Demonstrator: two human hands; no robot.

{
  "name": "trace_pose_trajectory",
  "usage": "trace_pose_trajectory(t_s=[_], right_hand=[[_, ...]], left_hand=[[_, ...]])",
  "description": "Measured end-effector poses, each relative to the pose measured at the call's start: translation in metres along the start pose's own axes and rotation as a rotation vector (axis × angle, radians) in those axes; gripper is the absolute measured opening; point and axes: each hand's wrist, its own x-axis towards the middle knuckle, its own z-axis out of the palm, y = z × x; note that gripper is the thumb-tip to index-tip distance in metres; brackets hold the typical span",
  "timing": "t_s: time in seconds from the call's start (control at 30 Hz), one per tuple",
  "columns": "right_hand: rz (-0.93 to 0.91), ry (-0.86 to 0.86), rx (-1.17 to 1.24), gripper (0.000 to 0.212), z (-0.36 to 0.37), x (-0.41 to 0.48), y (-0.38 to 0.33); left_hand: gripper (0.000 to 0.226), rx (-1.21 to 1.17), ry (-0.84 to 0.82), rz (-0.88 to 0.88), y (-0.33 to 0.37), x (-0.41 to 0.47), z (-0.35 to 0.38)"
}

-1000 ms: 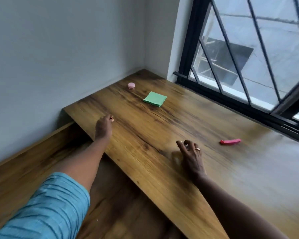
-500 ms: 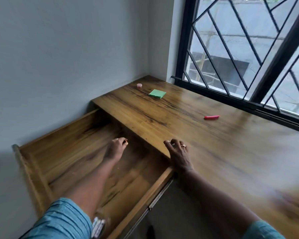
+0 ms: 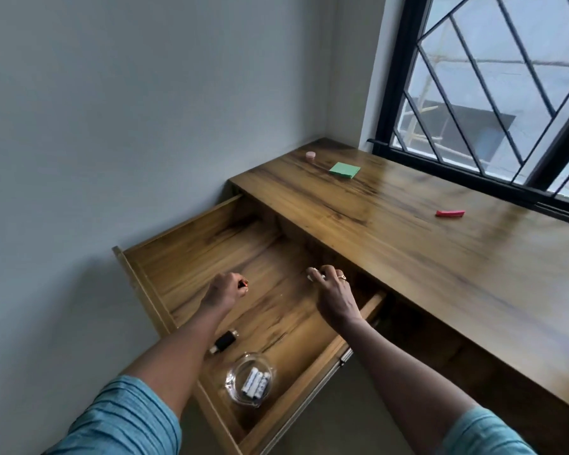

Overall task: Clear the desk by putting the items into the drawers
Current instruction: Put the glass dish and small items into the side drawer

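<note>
The wooden drawer (image 3: 184, 231) stands pulled out from under the left end of the desk (image 3: 424, 274). Both my hands hover over its middle. My left hand (image 3: 224, 293) has its fingers curled, and a small red thing (image 3: 243, 284) shows at the fingertips. My right hand (image 3: 332, 295), with a ring on it, pinches a small whitish-silver item (image 3: 313, 274) that is mostly hidden by the fingers. On the desk lie a pink round container (image 3: 310, 155), a green pad of notes (image 3: 344, 169) and a flat red item (image 3: 450, 213).
Inside the drawer near its front lie a small black device (image 3: 224, 341) and a glass bowl (image 3: 235, 394) holding white batteries (image 3: 256, 384). A grey wall runs along the left. A barred window (image 3: 473, 110) borders the desk's far side.
Both hands have come off the desk top and moved over the open drawer. My view has pulled back, so the drawer's front with the bowl and black device now shows.
</note>
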Motion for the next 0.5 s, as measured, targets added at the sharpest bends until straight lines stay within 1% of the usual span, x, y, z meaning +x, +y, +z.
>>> trace_pose_trajectory(t_s=[0.17, 0.33, 0.5], right_hand=[[0.07, -0.006, -0.013, 0.044, 0.039, 0.021, -0.065], [0.141, -0.02, 0.003, 0.042, 0.08, 0.039, -0.128], [0.294, -0.059, 0.151, 0.037, 0.114, 0.047, -0.173]], left_hand=[[0.032, -0.008, -0.045, 0.007, -0.063, 0.02, -0.029], [0.025, -0.002, -0.127, 0.036, -0.116, 0.042, -0.042], [0.025, 0.074, -0.221, 0.09, -0.142, 0.063, -0.039]])
